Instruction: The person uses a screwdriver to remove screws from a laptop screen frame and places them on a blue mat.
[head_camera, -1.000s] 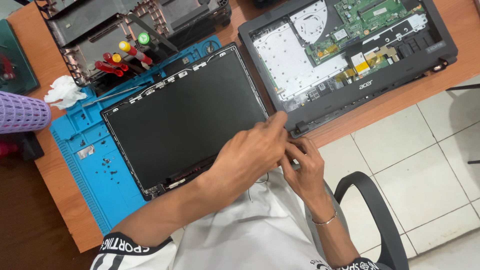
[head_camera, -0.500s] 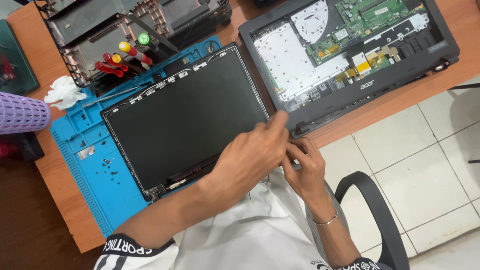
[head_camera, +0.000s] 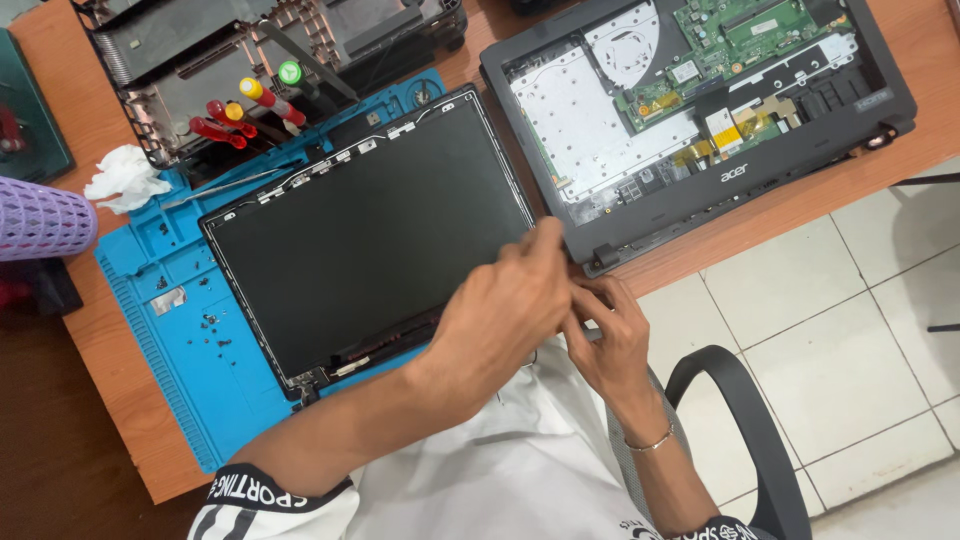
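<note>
Black and flat, the laptop screen (head_camera: 370, 235) lies on a blue mat (head_camera: 175, 340) on the wooden tabletop (head_camera: 95, 380). The left hand (head_camera: 505, 315) rests on the screen's near right corner, with its fingers bent down on the edge. The right hand (head_camera: 610, 335) is just beside it, touching it, and its fingers pinch at the same corner; what they pinch is too small to tell. An open laptop base (head_camera: 700, 120) with green and silver parts inside sits just past the hands. Red and yellow screwdrivers (head_camera: 240, 115) stand near the far edge of the mat. A white crumpled tissue (head_camera: 125, 178) lies by a purple basket (head_camera: 40, 218).
</note>
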